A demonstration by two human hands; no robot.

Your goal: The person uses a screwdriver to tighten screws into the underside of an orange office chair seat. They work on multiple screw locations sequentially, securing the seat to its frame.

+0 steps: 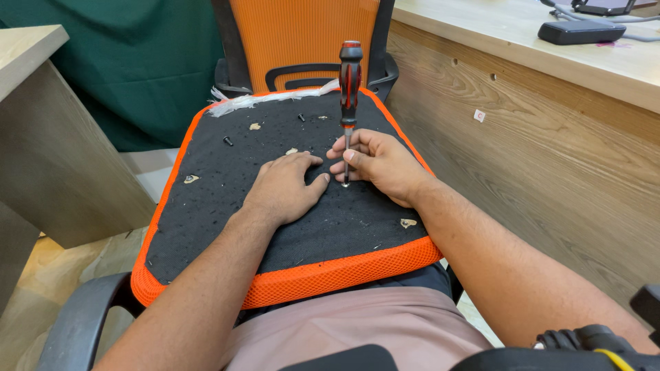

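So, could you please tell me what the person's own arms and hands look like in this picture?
Both forearms are bare, with no sleeves reaching into view. The left hand and the right hand wear no gloves, and no rings, watch or bracelet show on them. Fingernails are short and unpainted. No cables or markings are visible on either arm.

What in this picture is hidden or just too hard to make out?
All in the head view:
- The screwdriver tip and whatever fastener it meets: covered by the right hand fingers.
- The seat cushion under the left hand: covered by the palm.
- Small dark bits on the cushion: too small to tell their kind.
- Dark device on the desk: cut off near the top edge.
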